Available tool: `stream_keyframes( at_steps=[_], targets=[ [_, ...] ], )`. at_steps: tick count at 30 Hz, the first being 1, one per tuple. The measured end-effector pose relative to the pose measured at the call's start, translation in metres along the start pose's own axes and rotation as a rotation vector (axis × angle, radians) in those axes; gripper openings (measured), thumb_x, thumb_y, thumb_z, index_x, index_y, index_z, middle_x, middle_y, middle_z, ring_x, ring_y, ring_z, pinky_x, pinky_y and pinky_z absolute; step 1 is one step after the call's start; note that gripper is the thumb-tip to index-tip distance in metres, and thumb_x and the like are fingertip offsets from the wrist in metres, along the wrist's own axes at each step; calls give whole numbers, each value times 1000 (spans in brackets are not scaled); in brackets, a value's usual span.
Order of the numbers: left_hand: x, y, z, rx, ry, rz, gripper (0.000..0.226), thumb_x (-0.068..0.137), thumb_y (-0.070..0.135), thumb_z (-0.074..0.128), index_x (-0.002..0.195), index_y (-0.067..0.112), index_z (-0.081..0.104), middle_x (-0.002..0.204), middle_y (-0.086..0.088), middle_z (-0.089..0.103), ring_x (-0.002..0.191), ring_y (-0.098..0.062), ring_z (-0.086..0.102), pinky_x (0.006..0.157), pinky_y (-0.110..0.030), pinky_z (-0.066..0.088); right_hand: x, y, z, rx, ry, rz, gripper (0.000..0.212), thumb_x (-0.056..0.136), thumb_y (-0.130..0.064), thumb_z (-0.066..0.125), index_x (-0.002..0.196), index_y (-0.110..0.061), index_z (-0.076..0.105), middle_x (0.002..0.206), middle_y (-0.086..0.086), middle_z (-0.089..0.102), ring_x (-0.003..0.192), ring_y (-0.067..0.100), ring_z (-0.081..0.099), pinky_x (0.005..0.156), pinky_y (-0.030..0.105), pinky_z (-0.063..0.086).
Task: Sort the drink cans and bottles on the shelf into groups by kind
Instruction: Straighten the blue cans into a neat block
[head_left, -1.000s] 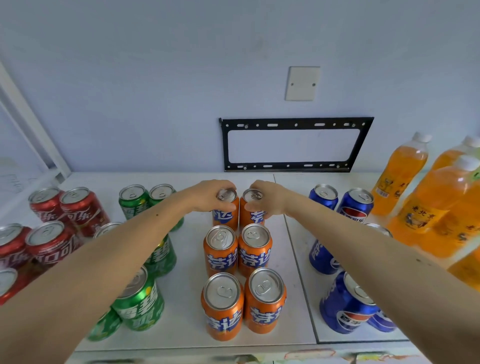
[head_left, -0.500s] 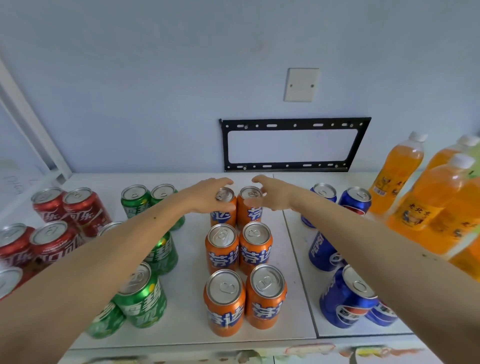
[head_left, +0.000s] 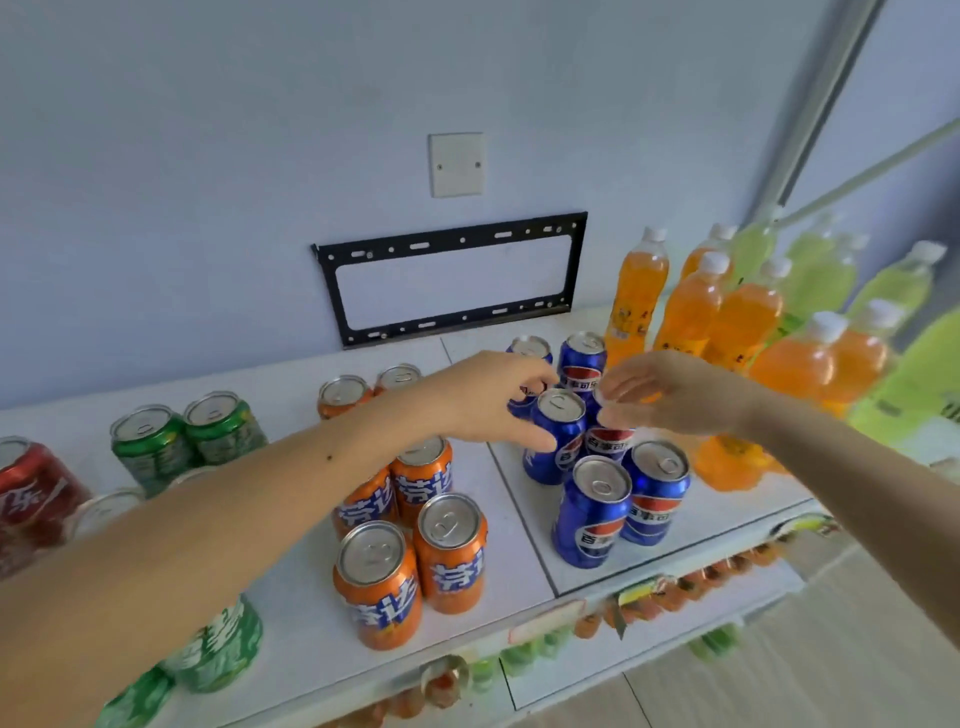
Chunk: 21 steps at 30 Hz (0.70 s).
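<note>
— Blue cans (head_left: 592, 512) stand grouped on the shelf (head_left: 291, 597), right of our orange cans (head_left: 415, 551).
— Our left hand (head_left: 493, 400) curls round one blue can (head_left: 558, 431), perhaps gripping; our right hand (head_left: 670, 392) hovers beside it, fingers (head_left: 615, 385) loose.

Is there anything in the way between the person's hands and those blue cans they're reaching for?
Nothing visible. The left hand is already at the middle-row blue can, fingers curled around its top. The right hand hovers open over the can beside it, which it partly hides.
</note>
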<state>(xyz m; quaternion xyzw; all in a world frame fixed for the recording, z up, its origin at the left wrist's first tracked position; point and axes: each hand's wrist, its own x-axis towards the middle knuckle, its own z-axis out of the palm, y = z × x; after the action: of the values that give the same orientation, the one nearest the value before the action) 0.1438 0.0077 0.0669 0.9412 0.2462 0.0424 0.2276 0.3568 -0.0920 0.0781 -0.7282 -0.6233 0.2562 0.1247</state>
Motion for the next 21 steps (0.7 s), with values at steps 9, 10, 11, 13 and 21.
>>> stream_keyframes(
  at_steps=[9,10,11,13,21],
  targets=[
    [12,44,76,41,-57,-23,74,70,44,81,133,22,48,124,1,58,110,-16,55,87,-30,48,-22,58,23,-247,-87,4,74,66,-37,86,130,-27,51,127,-5,59,111,17,56,94,34,50],
    [13,47,82,45,-41,-50,71,69,44,81,129,23,51,118,1,59,106,-16,56,86,-32,49,-22,60,25,-260,-84,-25,71,67,-37,86,128,-27,52,125,-4,60,111,18,56,94,34,50],
    [13,50,88,57,-22,-82,69,68,44,80,127,23,51,115,1,58,104,-17,55,85,-33,50,-22,61,25,-256,-80,-51,68,68,-35,85,127,-26,52,125,-3,60,112,18,56,93,33,50],
    [14,57,97,68,13,-151,72,68,43,79,131,24,49,115,1,56,104,-17,54,84,-32,49,-22,65,25,-241,-94,-110,64,72,-31,84,127,-25,53,125,-3,60,113,18,56,92,31,49],
    [11,80,101,-31,83,-305,69,72,24,82,133,20,52,130,1,58,114,-16,56,89,-24,46,-15,79,16,-296,-200,-346,63,73,-26,83,129,-23,53,130,-2,59,118,19,54,96,32,47]
  ],
)
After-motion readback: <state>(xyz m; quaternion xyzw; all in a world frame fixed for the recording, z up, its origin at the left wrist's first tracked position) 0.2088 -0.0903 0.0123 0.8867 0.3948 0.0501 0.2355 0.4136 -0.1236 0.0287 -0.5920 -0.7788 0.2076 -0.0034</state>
